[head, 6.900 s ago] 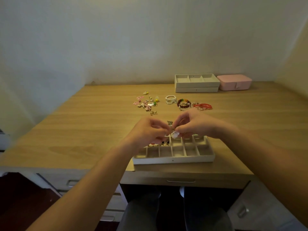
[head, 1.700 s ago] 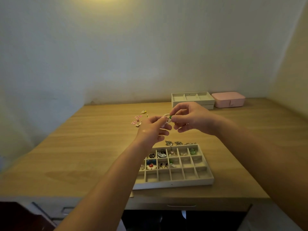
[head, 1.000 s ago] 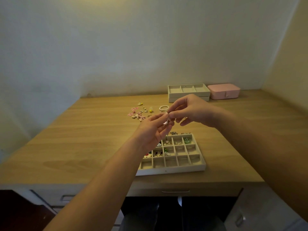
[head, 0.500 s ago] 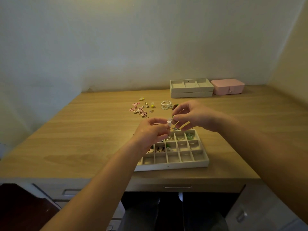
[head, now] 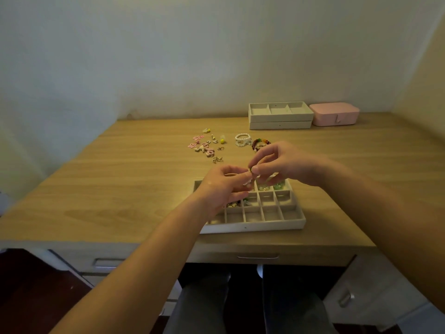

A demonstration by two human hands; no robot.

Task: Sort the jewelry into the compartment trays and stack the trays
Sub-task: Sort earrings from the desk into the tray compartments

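A white compartment tray (head: 255, 224) lies near the desk's front edge, with small jewelry in its far and left cells. Above its far rows, my left hand (head: 224, 186) and my right hand (head: 281, 165) meet fingertip to fingertip. Both pinch one small piece of jewelry with a green bit (head: 250, 170); its shape is too small to tell. Loose pieces lie further back: pink flower charms and small earrings (head: 204, 147), a white pearl bracelet (head: 242, 139) and a dark beaded bracelet (head: 260, 143), partly behind my right hand.
Two stacked white trays (head: 280, 115) stand at the back of the wooden desk (head: 120, 184), with a shut pink box (head: 334, 114) to their right. Walls close the desk at the back and right. Drawers sit below the front edge.
Both hands have come lower and nearer, over the tray's far rows, still pinching the small piece together. The view tilted down a little.
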